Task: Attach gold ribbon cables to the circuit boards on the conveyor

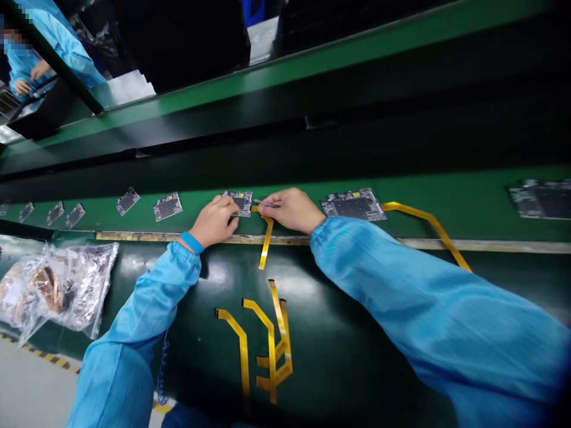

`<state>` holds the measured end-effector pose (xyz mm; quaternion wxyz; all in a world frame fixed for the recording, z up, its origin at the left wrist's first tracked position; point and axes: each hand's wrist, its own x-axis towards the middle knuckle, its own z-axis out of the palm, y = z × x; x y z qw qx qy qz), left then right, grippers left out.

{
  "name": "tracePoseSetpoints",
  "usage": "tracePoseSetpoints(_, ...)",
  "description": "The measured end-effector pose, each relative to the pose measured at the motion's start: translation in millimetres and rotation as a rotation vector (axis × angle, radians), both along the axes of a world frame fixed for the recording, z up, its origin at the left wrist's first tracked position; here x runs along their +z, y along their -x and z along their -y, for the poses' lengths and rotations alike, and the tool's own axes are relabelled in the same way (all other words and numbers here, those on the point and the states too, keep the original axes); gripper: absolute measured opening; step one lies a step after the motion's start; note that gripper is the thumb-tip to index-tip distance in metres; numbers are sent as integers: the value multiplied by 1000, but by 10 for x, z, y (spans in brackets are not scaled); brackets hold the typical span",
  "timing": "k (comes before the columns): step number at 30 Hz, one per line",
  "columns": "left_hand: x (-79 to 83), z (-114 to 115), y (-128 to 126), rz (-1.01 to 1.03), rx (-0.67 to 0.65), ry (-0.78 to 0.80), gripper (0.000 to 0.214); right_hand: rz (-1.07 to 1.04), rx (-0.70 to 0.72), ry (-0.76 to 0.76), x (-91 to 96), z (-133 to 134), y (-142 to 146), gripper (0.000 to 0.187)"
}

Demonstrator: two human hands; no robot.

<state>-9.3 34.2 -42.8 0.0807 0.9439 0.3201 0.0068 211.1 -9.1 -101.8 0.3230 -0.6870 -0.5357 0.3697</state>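
My left hand [216,221] holds a grey circuit board [243,204] on the green belt, fingers over its left part and thumb near its lower edge. A thin grey stick-like tool [264,203] is pinched in my right hand [292,209], its tip pointing at the board's right edge. Just below those fingers, a yellow flex cable [266,244] runs from that edge over the belt's rim; whether it is joined to the board is too small to tell. Right of my right hand lies another circuit board [354,205] with a flex cable [419,215] at its right side.
Several loose flex cables [244,351] lie on the dark green table [196,368]. More boards [168,206] line the belt [294,238] leftward, and one board [544,199] is far right. Clear plastic bags [66,288] sit at left. Across the line, a person in blue sleeves [71,44] works.
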Motion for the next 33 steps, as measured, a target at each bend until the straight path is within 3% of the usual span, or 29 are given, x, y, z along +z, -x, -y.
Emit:
tracePoseSetpoints(8,-36,203,-60,-120,-12,-67,36,19,18,47,18,-30,-88,9)
tracePoseSetpoints(16,-80,453,-288,-216,10,-160,62,6,14,10,-42,9,-179,10)
tracePoseSetpoints(24,-120,574,-479,-279,23,-193,67,-6,20,26,-28,61,-238,10)
tracePoseSetpoints(27,-148,589,-513,-260,30,-199,67,116,54,-8,18,98,-297,18)
tracePoseSetpoints(31,-154,595,-558,-267,25,-194,66,428,11,-64,130,137,-341,38)
tracePoseSetpoints(33,-146,594,-581,-281,18,-189,66,490,37,-74,179,140,-326,37)
